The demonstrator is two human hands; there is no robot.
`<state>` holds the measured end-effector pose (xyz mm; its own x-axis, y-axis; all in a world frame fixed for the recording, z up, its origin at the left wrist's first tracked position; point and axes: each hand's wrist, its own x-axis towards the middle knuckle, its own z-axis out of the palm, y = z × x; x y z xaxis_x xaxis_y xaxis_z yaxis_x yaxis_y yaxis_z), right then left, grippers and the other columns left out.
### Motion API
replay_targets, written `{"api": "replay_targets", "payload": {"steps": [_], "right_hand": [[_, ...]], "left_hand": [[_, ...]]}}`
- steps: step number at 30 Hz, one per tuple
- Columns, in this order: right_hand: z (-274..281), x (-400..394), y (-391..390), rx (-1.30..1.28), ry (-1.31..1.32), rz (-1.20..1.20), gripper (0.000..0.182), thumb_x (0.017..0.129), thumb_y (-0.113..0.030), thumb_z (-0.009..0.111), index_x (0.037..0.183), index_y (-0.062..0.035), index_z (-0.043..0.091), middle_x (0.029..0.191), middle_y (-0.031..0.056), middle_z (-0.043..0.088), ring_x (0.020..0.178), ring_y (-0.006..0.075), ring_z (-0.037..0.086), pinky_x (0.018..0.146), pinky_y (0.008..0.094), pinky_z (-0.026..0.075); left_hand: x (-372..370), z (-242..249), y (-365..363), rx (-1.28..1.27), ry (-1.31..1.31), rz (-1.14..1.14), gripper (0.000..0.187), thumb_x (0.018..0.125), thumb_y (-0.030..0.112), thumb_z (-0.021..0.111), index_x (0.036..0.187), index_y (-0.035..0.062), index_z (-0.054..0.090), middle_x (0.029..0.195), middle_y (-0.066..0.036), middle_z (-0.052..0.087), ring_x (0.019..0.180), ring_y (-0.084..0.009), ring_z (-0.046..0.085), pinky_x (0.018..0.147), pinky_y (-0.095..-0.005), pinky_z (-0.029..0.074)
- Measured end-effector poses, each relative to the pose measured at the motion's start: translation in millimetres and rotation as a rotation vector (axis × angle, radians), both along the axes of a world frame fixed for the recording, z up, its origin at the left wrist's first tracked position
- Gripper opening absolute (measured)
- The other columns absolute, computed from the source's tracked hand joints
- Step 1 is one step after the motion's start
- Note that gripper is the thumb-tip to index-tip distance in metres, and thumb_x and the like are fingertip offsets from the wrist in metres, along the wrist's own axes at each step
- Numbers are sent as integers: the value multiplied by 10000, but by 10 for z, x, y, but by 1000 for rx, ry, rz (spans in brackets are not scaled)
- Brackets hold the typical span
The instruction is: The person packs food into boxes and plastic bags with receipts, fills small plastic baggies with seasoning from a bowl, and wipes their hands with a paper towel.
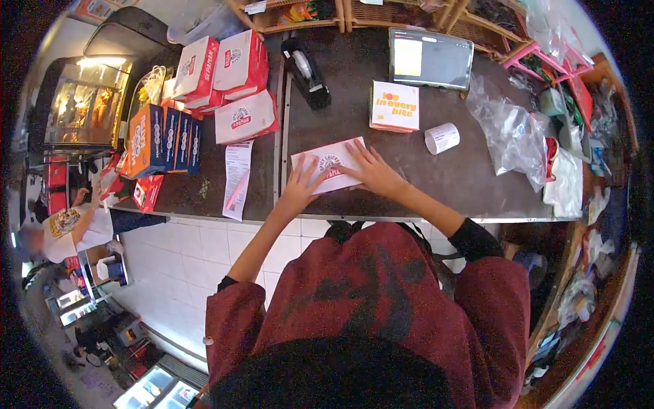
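Observation:
A white and red printed cardboard food box (332,157) lies near the front edge of the dark table (354,204). On its left part rests my left hand (304,185), fingers spread over the lid. My right hand (376,174) lies on the right part with its fingers stretched out. Both hands touch the top of the box, and neither grips anything. Left of the box is a long printed receipt (237,174) with a pink strip or pen on it. The sides of the box are mostly hidden by my hands.
Stacked red and white boxes (238,61) and orange-blue boxes (146,143) stand left. Behind are a black tape dispenser (305,75), a tablet (430,60), a "joy in every bite" box (394,106) and a paper roll (442,138). Plastic bags (507,136) lie right. Another person (78,228) is far left.

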<state>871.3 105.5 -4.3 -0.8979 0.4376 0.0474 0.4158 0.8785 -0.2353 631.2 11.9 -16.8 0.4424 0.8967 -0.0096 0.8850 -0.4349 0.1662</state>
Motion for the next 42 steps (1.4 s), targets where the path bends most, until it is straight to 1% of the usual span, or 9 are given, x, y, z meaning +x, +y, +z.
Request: {"api": "replay_targets", "payload": {"steps": [14,17,21,25,27,35,39,41,42], "right_hand": [[-64,25,47,-142,20,42,690,727,-491,535,1349,-338,279,1432,191,94,1321,389,78,1021,573,149],[-84,27,42,-237,68,87,660,749,-491,513,1348,-328,287,1434,185,94,1323,385,68,1028,573,121],[27,0,-13,-81,-20,41,625,766,-473,516,1339,-334,308,1435,166,114,1327,367,74,1036,568,93],[110,-8,-9,-113,-34,29,631,772,-479,515,1345,-325,299,1435,149,123,1330,353,75,1037,571,75],[18,-22,44,-76,-42,76,680,753,-490,539,1355,-308,282,1434,158,114,1327,367,66,1043,559,79],[-102,-11,182,-102,1,243,685,705,-378,624,1324,-288,344,1432,188,89,1313,407,88,1018,518,240],[10,-40,141,-35,-119,239,670,712,-380,618,1320,-301,350,1442,170,70,1319,399,71,1019,501,244],[183,-71,157,47,-20,238,577,757,-302,611,1287,-218,400,1377,169,261,1277,367,232,990,467,301],[243,-129,234,56,-18,245,577,757,-302,611,1287,-218,400,1377,169,261,1277,367,232,990,467,301]], "left_hand": [[128,24,-146,-19,-329,105,600,676,426,664,1238,337,475,1416,-141,208,1303,-418,118,993,-569,212],[153,12,-187,-47,-306,169,731,546,238,760,1220,333,492,1412,-126,220,1297,-416,141,1044,-515,188],[184,-29,-198,34,-333,184,746,550,135,752,1220,334,490,1400,-133,246,1291,-415,158,1039,-508,209],[210,-19,-224,30,-302,217,726,561,163,749,1218,337,492,1399,-131,251,1291,-415,159,1038,-507,207],[232,-10,-239,40,-355,252,625,643,284,711,1215,377,479,1399,-97,270,1299,-391,168,998,-565,208],[251,-114,-291,59,-346,301,607,668,288,691,1230,334,465,1401,-94,254,1299,-390,160,979,-604,234],[258,-105,-306,74,-400,307,612,680,282,680,1245,330,450,1410,-65,244,1304,-394,139,984,-608,221],[271,-69,-321,55,-308,292,589,712,298,649,1260,327,435,1414,-14,252,1307,-399,124,991,-616,193],[272,-74,-314,65,-306,299,589,712,298,649,1260,327,435,1414,-14,252,1307,-399,124,991,-616,193]]}}
